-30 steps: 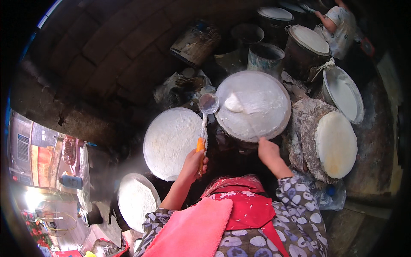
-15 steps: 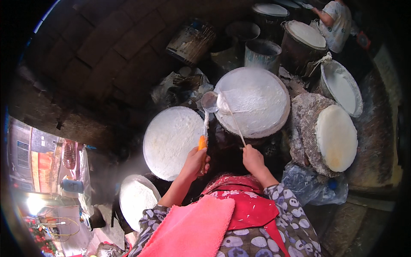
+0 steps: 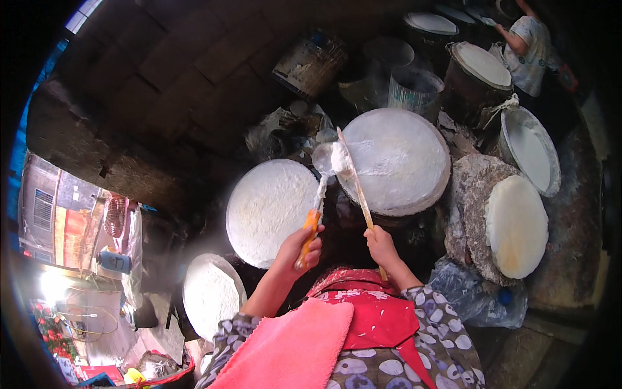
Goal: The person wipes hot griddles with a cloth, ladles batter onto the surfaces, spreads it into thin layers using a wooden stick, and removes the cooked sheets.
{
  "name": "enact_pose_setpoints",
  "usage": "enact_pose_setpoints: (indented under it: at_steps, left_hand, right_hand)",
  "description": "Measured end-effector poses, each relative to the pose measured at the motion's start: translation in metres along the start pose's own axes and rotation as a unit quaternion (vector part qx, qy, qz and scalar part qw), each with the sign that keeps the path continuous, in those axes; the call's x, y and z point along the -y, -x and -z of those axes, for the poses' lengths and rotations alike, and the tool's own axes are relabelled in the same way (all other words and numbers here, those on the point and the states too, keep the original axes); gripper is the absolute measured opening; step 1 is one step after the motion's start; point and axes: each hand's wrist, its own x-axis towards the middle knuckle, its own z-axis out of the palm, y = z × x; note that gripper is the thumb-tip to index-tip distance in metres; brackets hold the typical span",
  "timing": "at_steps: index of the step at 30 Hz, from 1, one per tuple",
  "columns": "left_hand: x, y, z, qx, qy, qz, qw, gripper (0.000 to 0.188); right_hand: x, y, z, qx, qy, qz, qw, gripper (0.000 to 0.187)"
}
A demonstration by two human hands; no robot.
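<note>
My left hand (image 3: 300, 249) is closed round the orange handle of a ladle (image 3: 322, 157) coated in white. In my right hand (image 3: 382, 247) is a thin flat wooden stick (image 3: 357, 188), its far end crossing beside the ladle's bowl. A wet white clump (image 3: 341, 159) clings between the stick and the bowl's rim. Both tools meet over the left edge of a round white-covered steamer top (image 3: 402, 162). Nearer my left hand lies a second round white-topped surface (image 3: 272, 214).
At lower left stands another white round (image 3: 212, 295). On the right, a pale disc (image 3: 516, 227) rests on crusted round pads (image 3: 476, 201), below a basin of white liquid (image 3: 531, 150). Dark buckets (image 3: 416, 91) stand behind. A person (image 3: 528, 52) works at the far right.
The stick has turned more upright, its tip now reaching past the ladle. The white clump has come up against the ladle's rim. The whole view has shifted slightly.
</note>
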Motion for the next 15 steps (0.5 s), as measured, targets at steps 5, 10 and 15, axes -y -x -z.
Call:
enact_pose_setpoints:
  at_steps: [5, 10, 15]
  left_hand:
    - [0.015, 0.030, -0.007, 0.101, 0.103, -0.075, 0.987, 0.041]
    - [-0.007, 0.013, -0.024, 0.148, 0.267, -0.003, 0.952, 0.038]
    - [-0.006, 0.053, -0.044, 0.223, 0.326, -0.069, 0.916, 0.044]
  right_hand:
    - [0.055, 0.012, 0.041, -0.059, 0.057, 0.150, 0.985, 0.022]
    - [0.046, -0.009, 0.072, -0.083, 0.122, 0.231, 0.962, 0.018]
    - [-0.009, -0.053, 0.146, -0.103, 0.214, 0.068, 0.969, 0.030]
